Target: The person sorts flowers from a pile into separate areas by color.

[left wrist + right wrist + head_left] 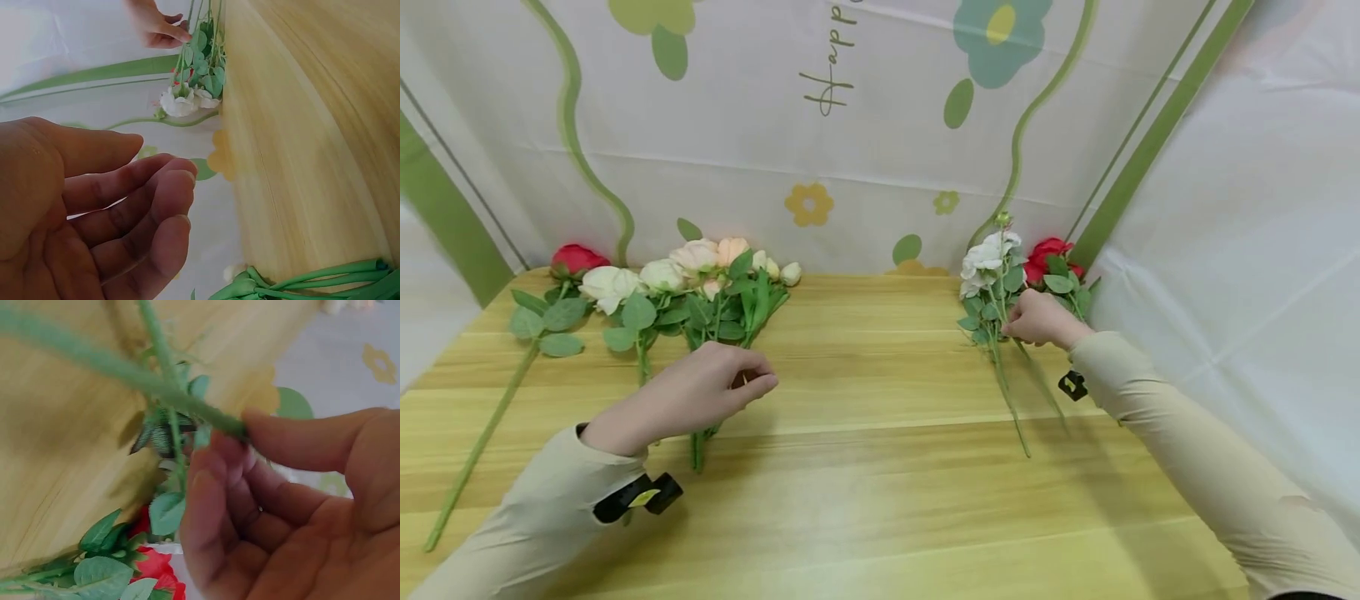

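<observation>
On the right, my right hand (1037,319) pinches the green stem (206,412) of a white flower between thumb and fingertips. White blooms (992,258) top the stems there, and the lower end slants down over the tabletop. Red roses (1051,257) with green leaves lie just beyond this hand. My left hand (700,387), its fingers loosely bent, holds nothing, as its wrist view shows. It hovers over the stems of a row of flowers, hiding part of them. Cream-white roses (612,285), peach roses (696,254) and white tulip buds (791,273) make up this row.
A long-stemmed red rose (578,259) lies at the far left of the wooden table (865,500). Behind the table's back edge hangs a white cloth (737,125) printed with flowers and green lines. Another white cloth (1247,292) borders the right side.
</observation>
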`<state>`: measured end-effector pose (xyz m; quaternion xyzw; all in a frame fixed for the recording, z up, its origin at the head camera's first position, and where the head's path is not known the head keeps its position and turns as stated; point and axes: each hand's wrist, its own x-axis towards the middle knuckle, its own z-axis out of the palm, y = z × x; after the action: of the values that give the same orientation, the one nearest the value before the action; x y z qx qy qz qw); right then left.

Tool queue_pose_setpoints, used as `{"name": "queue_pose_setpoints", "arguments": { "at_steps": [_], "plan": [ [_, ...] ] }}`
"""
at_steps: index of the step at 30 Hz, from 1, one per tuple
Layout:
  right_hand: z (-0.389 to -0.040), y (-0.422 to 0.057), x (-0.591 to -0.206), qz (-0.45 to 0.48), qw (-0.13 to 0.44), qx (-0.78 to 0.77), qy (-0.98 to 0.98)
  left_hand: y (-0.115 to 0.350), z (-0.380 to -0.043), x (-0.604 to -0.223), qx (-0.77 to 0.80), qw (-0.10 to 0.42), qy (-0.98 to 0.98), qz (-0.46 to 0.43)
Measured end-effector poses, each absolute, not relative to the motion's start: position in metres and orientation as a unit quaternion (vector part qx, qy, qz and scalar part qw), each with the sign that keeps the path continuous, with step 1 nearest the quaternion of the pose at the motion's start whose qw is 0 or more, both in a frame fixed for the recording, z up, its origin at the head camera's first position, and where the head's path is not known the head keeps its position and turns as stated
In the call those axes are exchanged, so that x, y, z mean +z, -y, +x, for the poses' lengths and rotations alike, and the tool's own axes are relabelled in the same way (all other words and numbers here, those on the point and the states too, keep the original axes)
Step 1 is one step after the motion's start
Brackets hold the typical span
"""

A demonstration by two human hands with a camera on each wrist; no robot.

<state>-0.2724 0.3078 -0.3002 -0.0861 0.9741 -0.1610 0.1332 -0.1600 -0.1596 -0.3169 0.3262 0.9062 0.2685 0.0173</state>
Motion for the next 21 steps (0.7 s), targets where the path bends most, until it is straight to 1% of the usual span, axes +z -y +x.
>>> {"name": "queue_pose_setpoints", "arguments": {
  "at_steps": [6,15,18,21],
  "plan": [
    [-0.276,-0.303,-0.311,-0.043,0.130,-0.115,-0.984,0.160,-0.161,-0.318,0.268,0.034,-0.905,0.327],
    [-0.277,-0.296,-0.319,-0.029,0.128,-0.067,-0.989,0.163,-0.160,-0.318,0.268,0.050,-0.904,0.330],
    [-0.274,-0.293,-0.319,-0.024,0.137,-0.065,-0.988,0.163,-0.160,-0.318,0.270,0.058,-0.902,0.332],
    [-0.270,-0.291,-0.319,-0.022,0.160,-0.068,-0.985,0.162,-0.160,-0.317,0.270,0.064,-0.901,0.335]
  ]
}}
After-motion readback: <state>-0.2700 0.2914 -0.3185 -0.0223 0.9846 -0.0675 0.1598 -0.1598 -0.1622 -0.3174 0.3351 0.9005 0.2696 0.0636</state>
